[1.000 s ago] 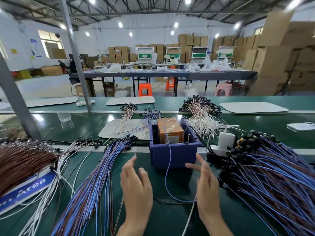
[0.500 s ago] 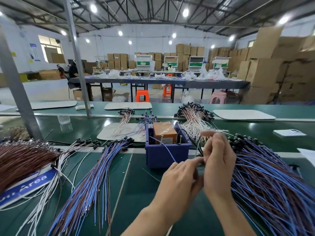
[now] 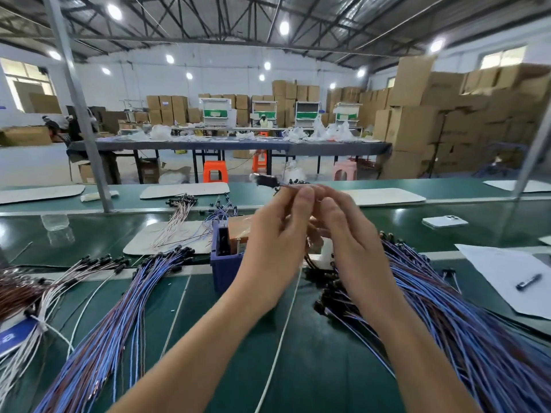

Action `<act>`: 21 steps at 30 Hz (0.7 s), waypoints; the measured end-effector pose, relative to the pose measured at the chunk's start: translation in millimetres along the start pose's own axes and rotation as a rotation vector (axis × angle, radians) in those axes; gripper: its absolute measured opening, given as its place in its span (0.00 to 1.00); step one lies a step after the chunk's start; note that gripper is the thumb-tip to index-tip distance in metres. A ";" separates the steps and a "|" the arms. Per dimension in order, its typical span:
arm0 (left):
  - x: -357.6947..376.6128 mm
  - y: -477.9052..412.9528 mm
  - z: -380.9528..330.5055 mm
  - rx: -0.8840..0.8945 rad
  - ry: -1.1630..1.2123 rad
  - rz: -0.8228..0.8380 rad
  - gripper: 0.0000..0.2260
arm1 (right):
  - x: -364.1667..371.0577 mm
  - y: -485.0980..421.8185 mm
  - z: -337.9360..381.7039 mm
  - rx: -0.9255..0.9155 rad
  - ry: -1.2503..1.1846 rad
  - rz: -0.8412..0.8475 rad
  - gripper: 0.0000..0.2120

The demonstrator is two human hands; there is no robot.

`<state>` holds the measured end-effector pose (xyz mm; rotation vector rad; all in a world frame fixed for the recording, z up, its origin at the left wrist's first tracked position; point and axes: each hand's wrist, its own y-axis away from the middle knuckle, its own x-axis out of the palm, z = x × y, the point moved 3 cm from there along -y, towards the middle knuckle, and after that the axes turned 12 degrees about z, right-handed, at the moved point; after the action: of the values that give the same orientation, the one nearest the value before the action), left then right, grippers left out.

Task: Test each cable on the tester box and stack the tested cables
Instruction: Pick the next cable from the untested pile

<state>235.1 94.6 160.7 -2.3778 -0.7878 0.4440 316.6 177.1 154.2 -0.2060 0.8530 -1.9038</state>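
Here, a long green bench (image 3: 328, 353) runs across a big room. Round lights (image 3: 284, 27) shine up in the roof. Tall stacks of brown boxes (image 3: 417, 126) stand along the far wall and on the right. A long grey table (image 3: 226, 146) stands far off, with an orange stool (image 3: 215, 171) and a pink stool (image 3: 345, 170) under it.

On the bench, a big pile of blue wires (image 3: 119, 317) lies on the left and another blue pile (image 3: 462, 338) lies on the right. A white phone (image 3: 445, 221) lies far on the right. Nearer, a sheet of paper (image 3: 501, 263) has a pen (image 3: 529, 282) on it. A white mat (image 3: 167, 236) lies left of the middle.

The blue tester box (image 3: 225, 269) sits in the middle of the bench, between the two piles.

Both hands are up in the air, over the tester box and a bit to its right. The left hand (image 3: 277, 248) and the right hand (image 3: 348, 242) meet at the fingertips. Each grip is closed in a pinch on one thin cable (image 3: 266, 180). The black end of the cable sticks out to the left of the fingers. It looks blurry. The cable is up off the bench and not touching the tester box.
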 end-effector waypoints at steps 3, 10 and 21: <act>0.5 -13.3 1.8 -0.080 0.111 0.034 0.14 | -16.8 6.3 -11.3 0.053 0.106 0.022 0.10; 2.4 -32.5 36.9 -0.305 0.319 -0.024 0.14 | -79.8 29.1 -31.0 0.224 0.473 0.053 0.07; 70.7 -54.4 107.8 -0.640 0.298 0.085 0.10 | -178.3 68.3 -54.6 0.477 1.026 0.010 0.10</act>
<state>215.1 220.4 102.8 -2.9748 -0.7686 -0.1685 426.5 336.2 109.1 1.1429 0.9766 -2.1074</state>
